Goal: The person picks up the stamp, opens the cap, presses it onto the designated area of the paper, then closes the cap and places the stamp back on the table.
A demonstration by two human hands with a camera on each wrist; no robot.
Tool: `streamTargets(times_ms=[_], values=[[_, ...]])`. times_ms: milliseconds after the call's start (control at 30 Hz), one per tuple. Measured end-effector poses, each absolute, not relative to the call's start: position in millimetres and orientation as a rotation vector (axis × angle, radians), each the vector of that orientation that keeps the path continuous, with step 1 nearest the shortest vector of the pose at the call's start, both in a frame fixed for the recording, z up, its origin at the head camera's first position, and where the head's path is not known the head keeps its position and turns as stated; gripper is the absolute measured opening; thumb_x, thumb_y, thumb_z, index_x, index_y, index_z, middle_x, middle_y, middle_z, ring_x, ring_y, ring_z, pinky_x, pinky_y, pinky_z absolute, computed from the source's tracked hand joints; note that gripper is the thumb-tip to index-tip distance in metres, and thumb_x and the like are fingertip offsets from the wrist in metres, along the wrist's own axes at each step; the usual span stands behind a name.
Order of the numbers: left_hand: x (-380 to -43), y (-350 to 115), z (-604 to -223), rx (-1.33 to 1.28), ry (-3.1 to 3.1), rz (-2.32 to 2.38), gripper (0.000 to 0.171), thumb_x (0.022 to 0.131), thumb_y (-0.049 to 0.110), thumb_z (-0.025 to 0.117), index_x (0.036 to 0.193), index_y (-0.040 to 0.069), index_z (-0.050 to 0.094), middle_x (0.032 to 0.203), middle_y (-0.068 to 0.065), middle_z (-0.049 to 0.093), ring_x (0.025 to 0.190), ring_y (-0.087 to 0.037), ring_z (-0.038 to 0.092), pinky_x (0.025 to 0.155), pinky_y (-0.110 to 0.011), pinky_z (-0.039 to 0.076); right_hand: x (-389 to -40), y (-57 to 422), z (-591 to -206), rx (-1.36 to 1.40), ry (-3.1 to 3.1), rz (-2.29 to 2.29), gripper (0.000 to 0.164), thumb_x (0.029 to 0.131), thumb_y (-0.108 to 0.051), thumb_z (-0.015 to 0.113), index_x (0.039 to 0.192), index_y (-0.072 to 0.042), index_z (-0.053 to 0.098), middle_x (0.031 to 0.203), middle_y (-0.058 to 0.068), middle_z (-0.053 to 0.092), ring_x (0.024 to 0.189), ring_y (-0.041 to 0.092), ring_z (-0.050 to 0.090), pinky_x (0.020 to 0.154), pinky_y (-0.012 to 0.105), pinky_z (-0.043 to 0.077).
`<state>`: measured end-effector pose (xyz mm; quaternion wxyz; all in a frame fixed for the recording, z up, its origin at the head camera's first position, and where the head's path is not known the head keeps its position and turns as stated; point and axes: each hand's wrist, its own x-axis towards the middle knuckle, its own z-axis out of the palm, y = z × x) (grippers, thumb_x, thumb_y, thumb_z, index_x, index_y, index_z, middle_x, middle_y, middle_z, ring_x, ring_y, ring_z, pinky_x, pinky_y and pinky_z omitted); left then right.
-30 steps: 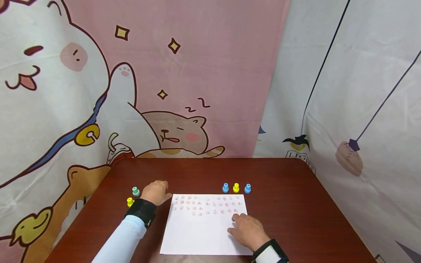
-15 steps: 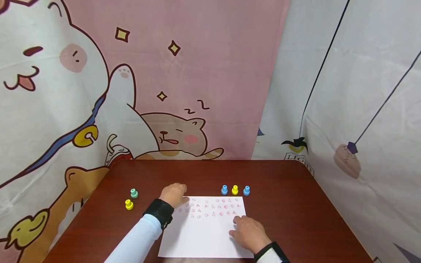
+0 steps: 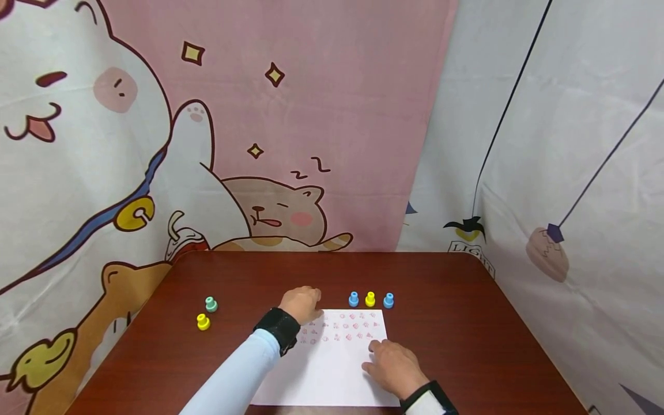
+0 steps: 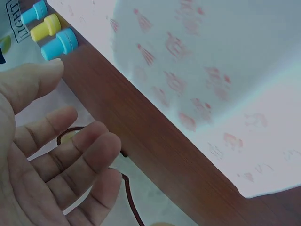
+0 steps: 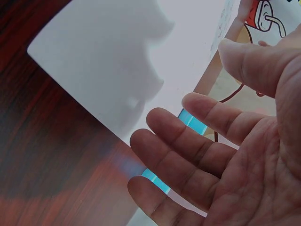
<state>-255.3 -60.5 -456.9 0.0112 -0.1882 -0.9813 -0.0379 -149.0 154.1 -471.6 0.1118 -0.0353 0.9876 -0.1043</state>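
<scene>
A white sheet of paper printed with rows of small pink stamp marks lies on the table. My left hand is over its far edge, fingers loosely bent and holding nothing. In the left wrist view its thumb appears close to a row of toy stamps: a blue stamp, a yellow stamp and another blue stamp. My right hand is at the paper's right edge, its fingers spread and relaxed with nothing between them.
Beyond the paper stand the three stamps, the yellow one in the middle. A green stamp and a second yellow stamp stand at the table's left side. A cartoon cloth hangs behind the brown table.
My left hand has moved right, from beside the green and yellow stamps to the paper's far edge near the row of three. My right hand has stayed in place.
</scene>
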Motion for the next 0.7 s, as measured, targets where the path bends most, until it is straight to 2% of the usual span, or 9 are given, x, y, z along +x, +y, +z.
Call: streamTargets(times_ms=[467,700], values=[[-269.8,-11.4,-459.3,-0.718,-2.985,-0.094,0.040,0.086,0.035,0.078,0.118,0.013,0.068,0.105,-0.003,0.069,0.091,-0.020,0.064,0.081,-0.036,0.055,-148.8,156.9,-473.6,-0.065,2.901,-0.296,0.041,0.081,-0.036,0.080,0.108,-0.007,0.069,0.091,0.011,0.064,0.080,0.025,0.060,0.082,0.050,0.052],[-278.8,7.9,-464.6,-0.727,-2.952,-0.101,0.038,0.086,0.034,0.078,0.117,0.013,0.068,0.098,-0.002,0.069,0.085,-0.018,0.064,0.075,-0.034,0.056,-147.9,156.9,-474.6,-0.068,2.901,-0.306,0.039,0.082,-0.036,0.080,0.105,-0.007,0.069,0.090,0.011,0.064,0.080,0.024,0.060,0.081,0.050,0.052]])
